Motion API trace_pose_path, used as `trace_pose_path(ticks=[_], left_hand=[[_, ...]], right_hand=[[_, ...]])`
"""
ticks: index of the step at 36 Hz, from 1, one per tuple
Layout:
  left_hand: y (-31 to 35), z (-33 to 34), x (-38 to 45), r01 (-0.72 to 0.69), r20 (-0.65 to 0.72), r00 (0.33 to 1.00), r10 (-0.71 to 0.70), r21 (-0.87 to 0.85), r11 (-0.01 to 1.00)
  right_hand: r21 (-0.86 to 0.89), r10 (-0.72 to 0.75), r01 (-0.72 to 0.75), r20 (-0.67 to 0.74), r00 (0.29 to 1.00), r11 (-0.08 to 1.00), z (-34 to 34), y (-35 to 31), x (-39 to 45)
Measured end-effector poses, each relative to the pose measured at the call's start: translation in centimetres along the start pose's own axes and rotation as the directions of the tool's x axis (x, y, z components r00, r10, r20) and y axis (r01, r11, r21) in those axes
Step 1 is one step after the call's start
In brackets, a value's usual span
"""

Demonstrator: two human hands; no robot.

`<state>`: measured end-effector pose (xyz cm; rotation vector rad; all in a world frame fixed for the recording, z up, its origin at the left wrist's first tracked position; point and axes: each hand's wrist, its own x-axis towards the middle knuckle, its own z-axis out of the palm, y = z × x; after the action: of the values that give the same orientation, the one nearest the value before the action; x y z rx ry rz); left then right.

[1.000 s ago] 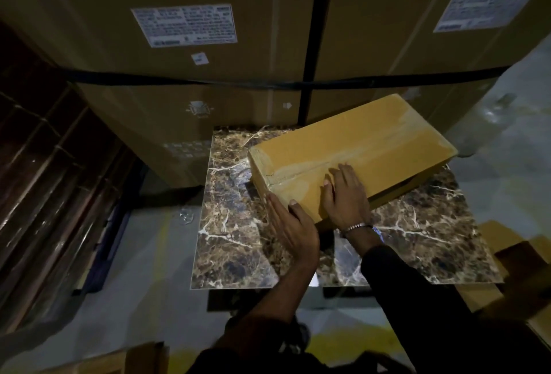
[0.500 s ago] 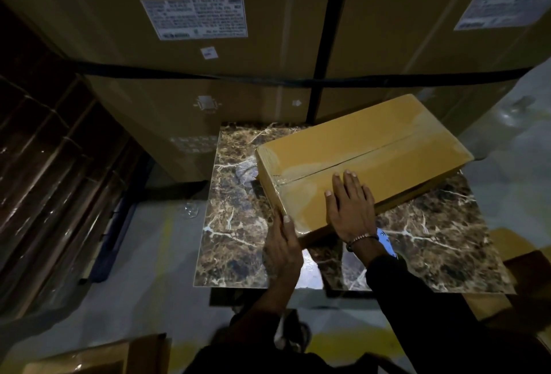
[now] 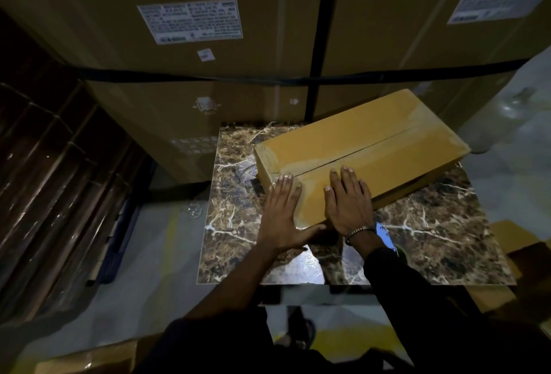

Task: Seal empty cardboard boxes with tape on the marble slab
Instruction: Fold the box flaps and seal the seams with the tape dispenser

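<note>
A long yellow-brown cardboard box (image 3: 375, 147) lies slanted on the brown marble slab (image 3: 441, 224), its flaps closed with clear tape along the centre seam and over the near end. My left hand (image 3: 281, 215) lies flat with straight fingers on the box's near left corner, thumb spread along its front edge. My right hand (image 3: 348, 199) presses flat on the top of the box beside it, fingers straight, a bracelet at the wrist. No tape roll shows in the head view.
Huge strapped cartons (image 3: 208, 69) with white labels stand right behind the slab. Dark wooden panels (image 3: 44, 171) lean at the left. A small blue object (image 3: 384, 235) lies on the slab by my right wrist. More cardboard (image 3: 512, 242) sits at the right and bottom left.
My left hand rose from the box's near side face onto its top corner and spread flat. My right hand stayed flat on the top. The camera shifted slightly.
</note>
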<state>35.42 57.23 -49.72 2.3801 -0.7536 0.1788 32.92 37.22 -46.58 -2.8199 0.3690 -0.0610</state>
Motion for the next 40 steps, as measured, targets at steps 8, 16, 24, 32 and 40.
trace_pose_path(ticks=[8, 16, 24, 32, 40], left_hand=[[2.1, 0.1, -2.1, 0.266, 0.000, 0.961, -0.278, -0.295, 0.918], [-2.4, -0.8, -6.7, 0.237, 0.233, 0.952, -0.197, -0.161, 0.958], [0.0, -3.3, -0.8, 0.518, 0.011, 0.833, -0.553, -0.368, 0.772], [2.4, -1.2, 8.2, 0.696, 0.076, 0.569, -0.819, -0.575, 0.431], [-1.3, -0.5, 7.7, 0.702, 0.264, 0.481, -0.836, -0.688, 0.186]], right_hand=[[-0.026, -0.003, 0.003, 0.001, 1.000, 1.000, 0.2, 0.1, 0.2], [-0.046, 0.001, -0.001, 0.010, 1.000, 0.999, 0.1, -0.1, 0.2], [-0.069, 0.097, -0.096, 0.014, 0.995, 0.993, -1.1, -2.5, 2.1], [0.017, 0.203, -0.203, -0.146, 0.968, 0.979, 1.3, -4.7, 1.2], [0.021, 0.192, -0.191, -0.168, 0.967, 0.981, 1.4, -4.6, 1.3]])
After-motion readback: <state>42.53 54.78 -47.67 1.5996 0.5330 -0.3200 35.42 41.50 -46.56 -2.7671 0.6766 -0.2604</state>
